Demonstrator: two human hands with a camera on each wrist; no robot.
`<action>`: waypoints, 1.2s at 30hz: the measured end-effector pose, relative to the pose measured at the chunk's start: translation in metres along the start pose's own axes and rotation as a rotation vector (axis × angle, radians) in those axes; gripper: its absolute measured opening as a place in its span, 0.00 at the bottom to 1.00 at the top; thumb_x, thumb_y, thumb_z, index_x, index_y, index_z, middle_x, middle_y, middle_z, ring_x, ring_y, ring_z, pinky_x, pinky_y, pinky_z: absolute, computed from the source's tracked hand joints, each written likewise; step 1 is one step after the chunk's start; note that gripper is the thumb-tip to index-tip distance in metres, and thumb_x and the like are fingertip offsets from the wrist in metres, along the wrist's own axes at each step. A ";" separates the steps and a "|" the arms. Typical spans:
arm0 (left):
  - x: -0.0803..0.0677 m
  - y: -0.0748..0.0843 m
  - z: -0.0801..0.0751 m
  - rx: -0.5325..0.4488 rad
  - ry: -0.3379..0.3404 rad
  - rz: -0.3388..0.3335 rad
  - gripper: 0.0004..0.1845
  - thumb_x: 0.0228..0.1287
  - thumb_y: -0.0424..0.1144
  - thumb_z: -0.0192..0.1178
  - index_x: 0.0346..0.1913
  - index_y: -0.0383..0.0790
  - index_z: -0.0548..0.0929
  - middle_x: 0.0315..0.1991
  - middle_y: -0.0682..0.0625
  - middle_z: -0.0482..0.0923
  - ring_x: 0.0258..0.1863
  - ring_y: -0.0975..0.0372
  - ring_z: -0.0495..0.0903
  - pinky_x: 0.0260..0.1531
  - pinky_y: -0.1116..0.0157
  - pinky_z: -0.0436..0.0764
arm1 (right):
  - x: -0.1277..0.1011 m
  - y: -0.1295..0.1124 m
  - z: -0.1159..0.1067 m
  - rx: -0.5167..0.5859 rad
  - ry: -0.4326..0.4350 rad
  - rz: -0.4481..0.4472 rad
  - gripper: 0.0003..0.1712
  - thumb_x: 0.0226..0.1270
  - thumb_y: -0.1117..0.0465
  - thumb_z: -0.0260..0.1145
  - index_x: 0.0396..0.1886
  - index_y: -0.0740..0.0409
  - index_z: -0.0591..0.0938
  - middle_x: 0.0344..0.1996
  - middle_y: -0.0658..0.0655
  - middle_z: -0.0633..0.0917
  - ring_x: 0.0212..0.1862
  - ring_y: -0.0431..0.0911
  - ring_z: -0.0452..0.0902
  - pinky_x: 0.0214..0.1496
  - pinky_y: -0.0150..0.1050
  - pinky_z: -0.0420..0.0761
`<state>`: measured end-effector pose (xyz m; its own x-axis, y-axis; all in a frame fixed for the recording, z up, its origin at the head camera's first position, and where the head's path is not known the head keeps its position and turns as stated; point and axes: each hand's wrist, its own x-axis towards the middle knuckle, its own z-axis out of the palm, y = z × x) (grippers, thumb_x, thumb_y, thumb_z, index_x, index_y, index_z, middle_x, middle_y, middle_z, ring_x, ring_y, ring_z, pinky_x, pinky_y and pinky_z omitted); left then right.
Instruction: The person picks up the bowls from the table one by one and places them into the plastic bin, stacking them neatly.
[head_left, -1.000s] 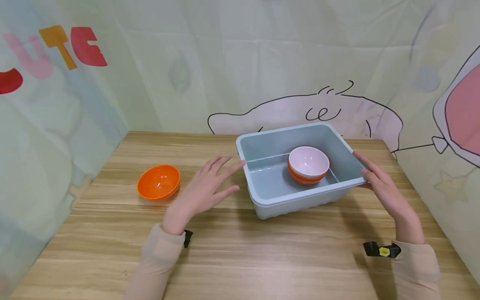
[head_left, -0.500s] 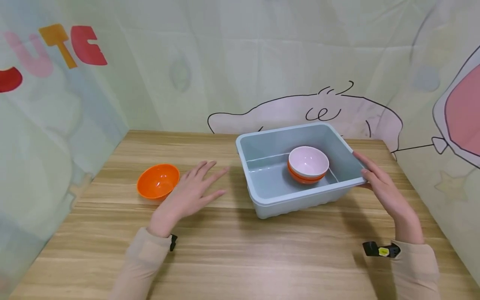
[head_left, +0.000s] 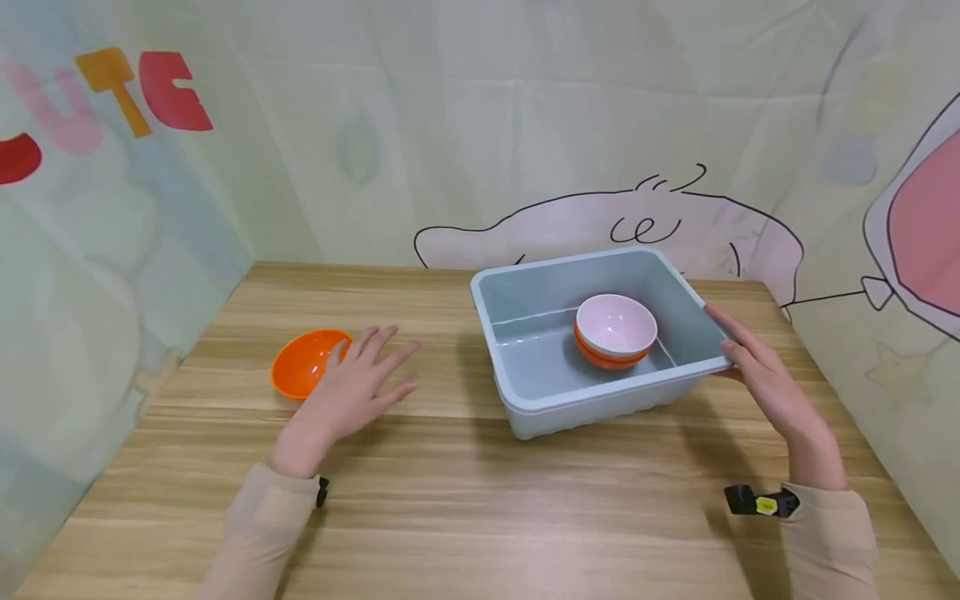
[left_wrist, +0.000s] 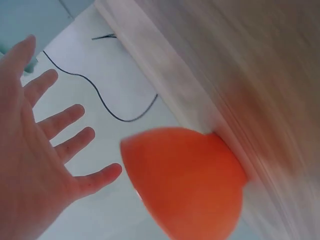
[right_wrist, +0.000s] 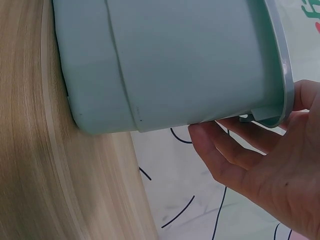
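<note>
An orange bowl [head_left: 302, 363] stands on the left of the wooden table. My left hand [head_left: 341, 398] hovers at its right side with fingers spread, overlapping the bowl's rim in the head view. In the left wrist view the straight fingers [left_wrist: 67, 121] are apart from the orange bowl [left_wrist: 185, 180], with nothing held. My right hand [head_left: 772, 387] grips the right corner of a light blue plastic basin [head_left: 592, 410]. The right wrist view has its thumb over the rim and its fingers against the underside of the basin [right_wrist: 185, 65]. Inside the basin, a pale pink bowl [head_left: 617, 323] sits stacked on orange bowls [head_left: 606, 360].
The wooden table [head_left: 480, 508] runs back to a printed cloth backdrop [head_left: 450, 150] that also closes off both sides. Bare table surface lies between the orange bowl and the basin, and in front of both.
My left hand has moved left, from beside the basin's left rim to the lone orange bowl. The right hand, the basin and the stacked bowls have stayed in place.
</note>
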<state>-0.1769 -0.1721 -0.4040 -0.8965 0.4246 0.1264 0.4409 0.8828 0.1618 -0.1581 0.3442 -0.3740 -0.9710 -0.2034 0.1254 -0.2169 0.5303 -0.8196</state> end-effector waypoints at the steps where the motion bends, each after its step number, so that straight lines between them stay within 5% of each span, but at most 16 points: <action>1: -0.001 -0.002 0.000 0.004 -0.001 -0.006 0.31 0.69 0.58 0.52 0.72 0.57 0.62 0.74 0.42 0.53 0.74 0.43 0.51 0.63 0.31 0.53 | 0.000 0.000 0.000 0.001 -0.001 0.000 0.28 0.80 0.54 0.37 0.77 0.44 0.53 0.73 0.64 0.56 0.57 0.29 0.63 0.49 0.18 0.73; 36: -0.011 -0.058 0.002 0.024 0.012 -0.191 0.34 0.66 0.60 0.54 0.71 0.52 0.63 0.73 0.38 0.52 0.72 0.38 0.48 0.60 0.29 0.50 | 0.001 0.001 0.001 0.008 -0.007 0.003 0.28 0.80 0.53 0.37 0.77 0.43 0.52 0.73 0.65 0.54 0.57 0.28 0.63 0.49 0.17 0.72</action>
<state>-0.1928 -0.2280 -0.4173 -0.9632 0.2463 0.1076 0.2613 0.9519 0.1603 -0.1590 0.3436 -0.3750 -0.9711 -0.2071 0.1190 -0.2128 0.5242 -0.8246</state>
